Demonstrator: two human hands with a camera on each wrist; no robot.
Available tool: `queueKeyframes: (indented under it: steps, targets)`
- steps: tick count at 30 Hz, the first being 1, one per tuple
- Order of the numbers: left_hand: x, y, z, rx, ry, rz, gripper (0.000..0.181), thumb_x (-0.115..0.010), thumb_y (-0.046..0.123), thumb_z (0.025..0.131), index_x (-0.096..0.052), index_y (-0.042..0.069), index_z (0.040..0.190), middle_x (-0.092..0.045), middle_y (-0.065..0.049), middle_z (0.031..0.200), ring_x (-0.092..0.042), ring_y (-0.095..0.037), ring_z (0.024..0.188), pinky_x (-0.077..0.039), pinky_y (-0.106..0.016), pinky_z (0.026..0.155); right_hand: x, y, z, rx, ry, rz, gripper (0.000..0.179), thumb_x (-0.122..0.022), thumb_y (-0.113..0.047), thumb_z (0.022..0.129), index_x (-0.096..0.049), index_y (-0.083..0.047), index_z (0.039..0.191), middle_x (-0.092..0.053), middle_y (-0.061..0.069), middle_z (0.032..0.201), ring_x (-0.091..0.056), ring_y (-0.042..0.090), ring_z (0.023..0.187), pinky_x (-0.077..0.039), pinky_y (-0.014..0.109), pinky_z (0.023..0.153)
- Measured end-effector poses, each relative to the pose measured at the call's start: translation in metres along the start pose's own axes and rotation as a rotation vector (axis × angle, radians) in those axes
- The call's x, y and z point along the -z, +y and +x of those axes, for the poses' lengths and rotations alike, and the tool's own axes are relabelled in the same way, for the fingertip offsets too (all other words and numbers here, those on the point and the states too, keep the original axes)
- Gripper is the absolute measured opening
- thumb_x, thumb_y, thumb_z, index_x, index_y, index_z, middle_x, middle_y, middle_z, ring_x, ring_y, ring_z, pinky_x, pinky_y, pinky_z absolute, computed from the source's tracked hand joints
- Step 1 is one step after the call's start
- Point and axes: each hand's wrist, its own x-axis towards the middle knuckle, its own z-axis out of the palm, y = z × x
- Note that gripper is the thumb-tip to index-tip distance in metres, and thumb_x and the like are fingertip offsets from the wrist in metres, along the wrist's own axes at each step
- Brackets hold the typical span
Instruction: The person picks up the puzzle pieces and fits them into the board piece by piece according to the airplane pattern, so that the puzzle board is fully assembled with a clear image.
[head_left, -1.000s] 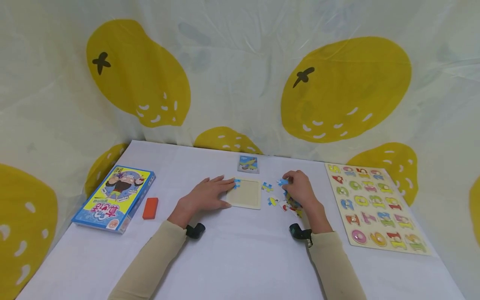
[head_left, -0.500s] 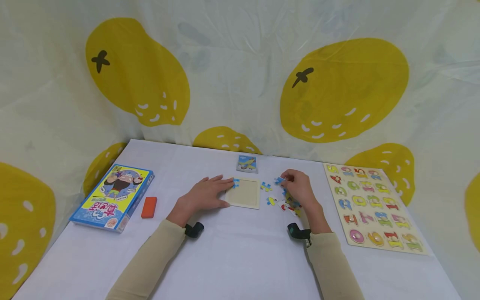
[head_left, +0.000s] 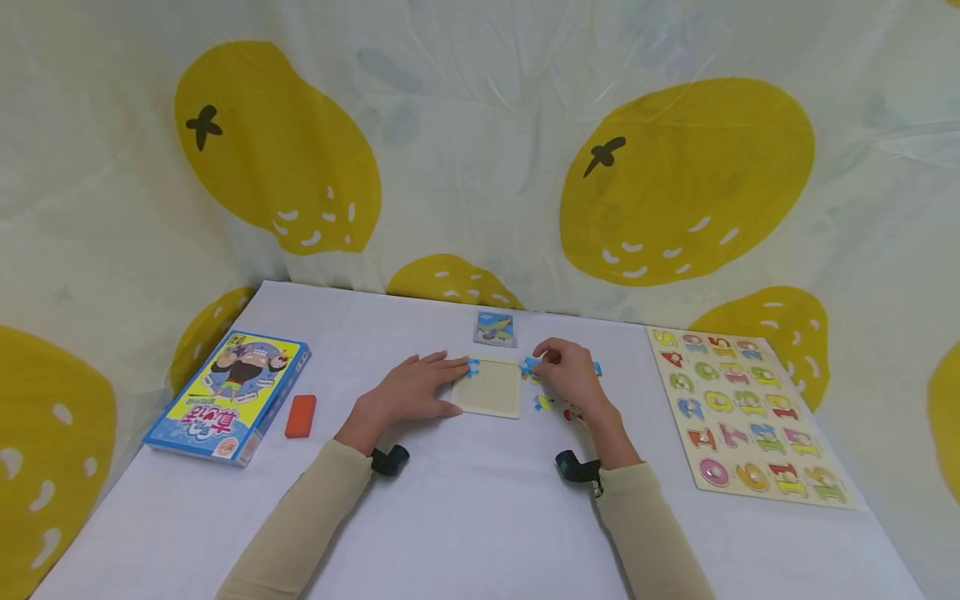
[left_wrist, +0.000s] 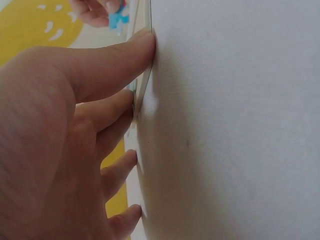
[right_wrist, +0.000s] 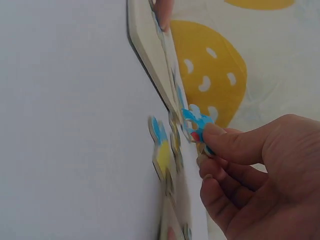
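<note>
Lobed yellow-blue jigsaw pc (head_left: pixel 542 403) flat on white cloth-textured table (head_left: pixel 450 517), just R of pale sq. frame (head_left: pixel 487 393). L hand (head_left: pixel 416 390) touching frame's L edge, fingers spread, thumb at nr-L corner. R hand (head_left: pixel 567 375) pinches knobbly blue pc (right_wrist: pixel 202 119), thumb vs. fingers, by frame's far-R corner; both moved L vs. 0.5s ago. Sq. pic card (head_left: pixel 495 329) nr table's far edge.
</note>
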Motion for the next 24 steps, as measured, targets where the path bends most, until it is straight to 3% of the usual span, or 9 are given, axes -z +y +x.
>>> queueKeyframes:
  steps: [11, 24]
  targets:
    - [-0.001, 0.0, 0.0, 0.027, -0.008, 0.012, 0.077, -0.064, 0.06, 0.088, -0.034, 0.034, 0.155, -0.03, 0.02, 0.161, -0.022, -0.02, 0.154, -0.021, -0.055, 0.123, -0.027, -0.016, 0.003, 0.02, -0.036, 0.033, 0.008, -0.072, -0.006, 0.086, -0.072, -0.009, 0.094, -0.062, 0.005, 0.078, -0.056, 0.018, 0.07, -0.047, 0.026, 0.06]
    - [-0.002, 0.001, 0.001, 0.011, 0.02, 0.003, 0.076, -0.065, 0.058, 0.088, -0.037, 0.032, 0.154, -0.033, 0.018, 0.16, -0.025, -0.02, 0.153, -0.021, -0.057, 0.122, -0.048, -0.039, 0.009, 0.055, -0.021, 0.011, 0.009, -0.07, -0.005, 0.087, -0.076, -0.007, 0.094, -0.067, 0.007, 0.079, -0.055, 0.017, 0.072, -0.044, 0.025, 0.062]
